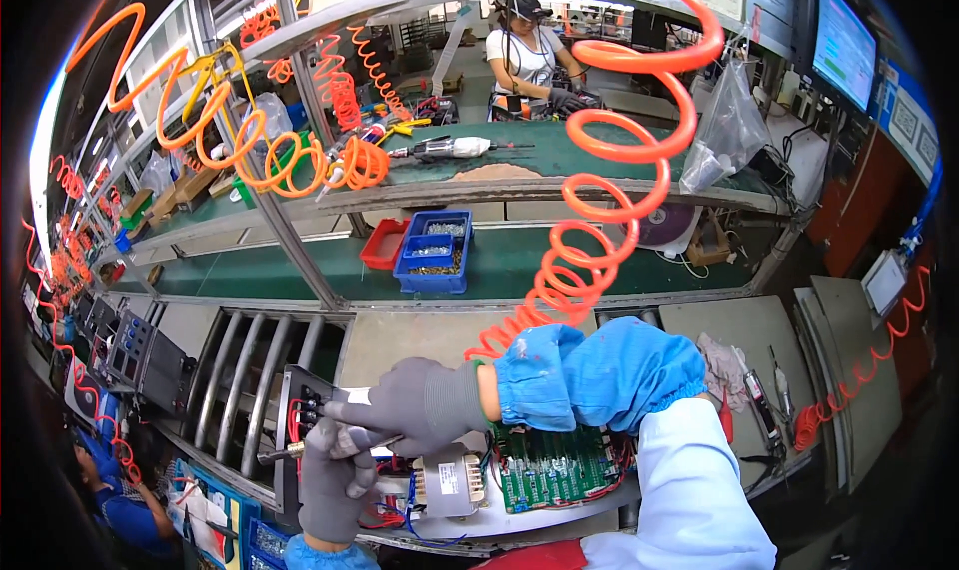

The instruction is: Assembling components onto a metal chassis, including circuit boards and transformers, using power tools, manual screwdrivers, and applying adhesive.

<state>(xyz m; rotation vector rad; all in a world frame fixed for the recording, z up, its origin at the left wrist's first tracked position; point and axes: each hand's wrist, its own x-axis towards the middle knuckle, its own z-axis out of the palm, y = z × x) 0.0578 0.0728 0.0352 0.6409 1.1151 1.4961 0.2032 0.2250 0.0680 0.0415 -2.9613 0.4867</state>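
Observation:
In front of me lies an open device on a pale metal base, with a green circuit board (557, 467), a transformer (449, 485) and red and blue wires. A dark upright panel (291, 440) stands at its left end. My right hand (425, 407), in a grey glove, is closed around a slim metal tool (352, 440), which points left toward the panel; its exact kind is partly hidden. My left hand (335, 490), also gloved in grey, has its fingers bent in at the tool's front end beside the panel. What its fingertips pinch is hidden.
Metal rollers (232, 395) lie left of the device. An orange coiled hose (589, 240) hangs down behind my right hand. Blue bins (436, 253) of small parts and a red bin (384, 244) sit on the shelf ahead. A driver (759, 395) lies at right. Co-workers (524, 55) are beyond.

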